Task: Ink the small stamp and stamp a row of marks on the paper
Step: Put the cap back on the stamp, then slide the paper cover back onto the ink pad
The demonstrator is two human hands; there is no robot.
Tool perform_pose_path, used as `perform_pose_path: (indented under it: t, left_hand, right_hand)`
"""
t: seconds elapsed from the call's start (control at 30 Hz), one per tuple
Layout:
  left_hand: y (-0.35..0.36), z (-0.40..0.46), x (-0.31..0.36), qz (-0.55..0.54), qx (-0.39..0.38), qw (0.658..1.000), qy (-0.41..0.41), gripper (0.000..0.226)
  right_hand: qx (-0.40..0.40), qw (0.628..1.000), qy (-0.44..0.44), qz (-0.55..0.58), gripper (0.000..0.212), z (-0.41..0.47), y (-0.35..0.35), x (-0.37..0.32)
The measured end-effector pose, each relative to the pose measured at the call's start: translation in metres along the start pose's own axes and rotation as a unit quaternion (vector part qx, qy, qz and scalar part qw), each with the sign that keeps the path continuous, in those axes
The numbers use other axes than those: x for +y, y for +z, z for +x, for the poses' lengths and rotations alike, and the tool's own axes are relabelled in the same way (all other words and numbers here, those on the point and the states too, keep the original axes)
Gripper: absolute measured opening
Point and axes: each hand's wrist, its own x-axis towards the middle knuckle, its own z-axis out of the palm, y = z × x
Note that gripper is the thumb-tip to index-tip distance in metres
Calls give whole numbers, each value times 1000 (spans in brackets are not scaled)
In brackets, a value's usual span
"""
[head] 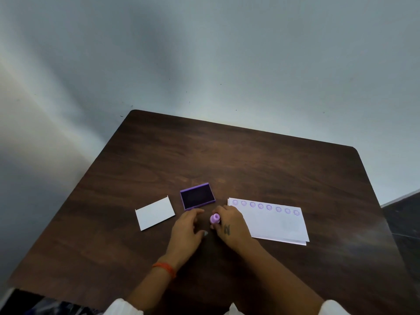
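A small lilac stamp (215, 218) stands on the dark wooden table (227, 160), with the fingers of my right hand (228, 225) closed around it. My left hand (187, 226) rests just left of the stamp, fingers spread, its fingertips touching the front edge of the open purple ink pad (197, 196). To the right lies white paper (276, 226) with a row of several purple round marks (264, 206) along its far edge.
A white rectangular lid or card (155, 213) lies left of the ink pad. The paper looks like two stacked sheets. A pale wall rises behind the table's far edge. White sleeves show at the bottom of the view.
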Motion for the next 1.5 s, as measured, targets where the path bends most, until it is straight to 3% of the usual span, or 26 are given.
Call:
perform_pose_path:
  t: [0.2,0.4,0.57,0.7,1.0,1.2,1.5]
  left_hand:
    - [-2,-3,-2,-8,1,1000,1,57]
    - [-14,-5,1,-24,40,999,25,59]
    - [-39,-9,4,-3,182,982,43,65]
    - [-64,-10,-6,-13,265,964,-24,73]
    - [-76,-14,-49,-36,236,950,-203,68]
    - [-75,-6,-56,-47,189,950,-245,54]
    - [-77,-1,-57,-64,208,941,-260,42]
  right_hand:
    - [-13,998,-44,-37,28,-1,0,1]
    - [102,988,-88,69,52,-4,-12,-7]
    - [166,969,-157,94,63,9,-20,-38]
    - [139,974,-169,58,72,19,-7,-67]
    - [-44,992,-121,-17,76,31,55,-87]
    - [-45,991,-97,-74,70,37,73,-89]
    - [-28,992,-105,-62,65,36,75,-86]
